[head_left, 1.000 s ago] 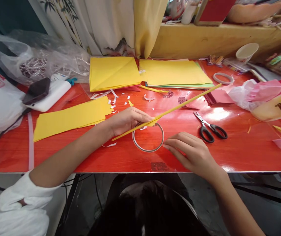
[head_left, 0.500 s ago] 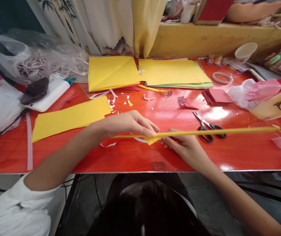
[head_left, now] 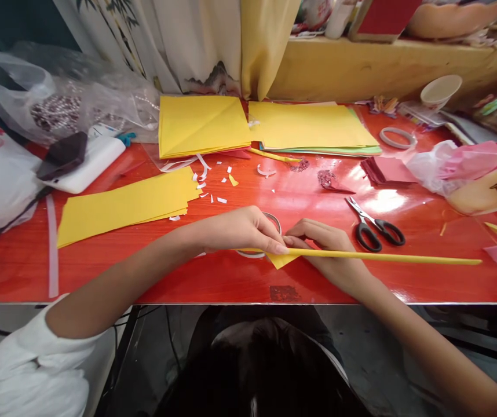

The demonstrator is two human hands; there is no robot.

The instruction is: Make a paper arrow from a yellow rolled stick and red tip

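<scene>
A thin stick of tightly rolled yellow paper (head_left: 383,256) runs nearly level to the right over the table, with a small pointed flap hanging below it. My left hand (head_left: 248,229) is closed, pinching the roll beside the flap with the thumb on the near side. Just right of it, my right hand (head_left: 329,246) is closed on the roll from behind, fingers curled and tips near the left fingertips. A ring of white tape (head_left: 273,219) lies partly hidden behind my left hand. Black-handled scissors (head_left: 368,223) rest on the table beyond my right hand.
Cut yellow strips (head_left: 122,205) lie at left, near white paper scraps (head_left: 221,200). Stacks of yellow sheets (head_left: 205,124) sit at the back. Another tape roll (head_left: 398,138), red paper squares (head_left: 394,171) and a paper cup (head_left: 441,91) stand right. The red table (head_left: 231,284) ends close to my body.
The roll's right end has swung down toward me, off the line of the scissors. Both hands have shifted slightly right and nearer, still holding the roll. More of the tape ring shows.
</scene>
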